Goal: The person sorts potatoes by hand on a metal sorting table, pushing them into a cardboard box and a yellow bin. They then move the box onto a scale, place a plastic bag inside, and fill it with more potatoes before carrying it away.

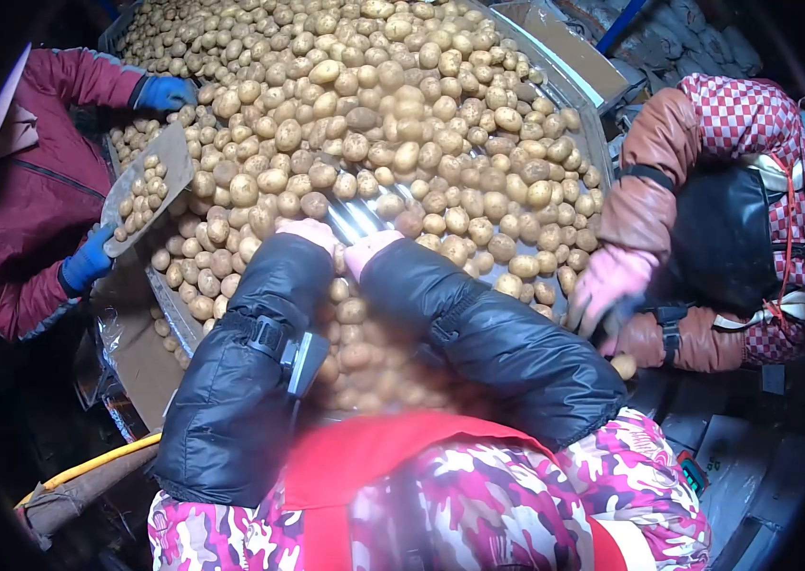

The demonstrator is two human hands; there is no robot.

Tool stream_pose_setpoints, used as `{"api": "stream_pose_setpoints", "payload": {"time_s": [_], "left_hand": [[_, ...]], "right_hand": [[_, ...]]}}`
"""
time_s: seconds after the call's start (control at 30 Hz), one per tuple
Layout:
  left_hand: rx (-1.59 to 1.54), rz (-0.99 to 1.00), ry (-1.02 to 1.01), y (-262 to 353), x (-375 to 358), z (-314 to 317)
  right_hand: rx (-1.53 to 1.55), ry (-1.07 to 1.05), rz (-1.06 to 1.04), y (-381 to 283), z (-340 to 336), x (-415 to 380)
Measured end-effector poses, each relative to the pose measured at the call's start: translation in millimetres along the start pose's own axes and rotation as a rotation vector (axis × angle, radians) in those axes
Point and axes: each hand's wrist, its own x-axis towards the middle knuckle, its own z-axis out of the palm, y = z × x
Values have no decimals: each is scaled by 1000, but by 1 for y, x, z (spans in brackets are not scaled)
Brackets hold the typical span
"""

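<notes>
Both my hands reach forward over a large heap of potatoes (326,71), side by side near the middle of the view. My left hand (310,231) is in a pink glove, its fingers hidden among the potatoes. My right hand (370,249), also pink-gloved, lies just to its right; its fingers cannot be made out. Between and ahead of the hands, shiny metal bars (355,219) show through the potatoes. More potatoes lie blurred below my hands, between my dark sleeves.
At left, a person in blue gloves holds a tray (174,164) of small potatoes. A co-worker at right has pink-gloved hands (612,285) at the table's edge (600,143). Cardboard (564,48) stands at the back right; a yellow-edged roll (88,471) lies lower left.
</notes>
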Motion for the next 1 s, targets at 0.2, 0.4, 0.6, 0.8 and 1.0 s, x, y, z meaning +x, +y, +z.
{"api": "stream_pose_setpoints", "payload": {"time_s": [0.2, 0.4, 0.6, 0.8, 1.0], "left_hand": [[-48, -109, 118, -1, 19, 39], [-111, -59, 128, -38, 12, 53], [-160, 5, 231, -54, -4, 71], [-69, -47, 196, -24, 6, 69], [-192, -44, 323, -24, 11, 93]], "right_hand": [[7, -215, 105, 1, 6, 15], [111, -5, 138, 14, 6, -12], [1425, 65, 247, 76, -13, -56], [1820, 187, 512, 109, -37, -24], [185, 411, 127, 83, -16, 76]]}}
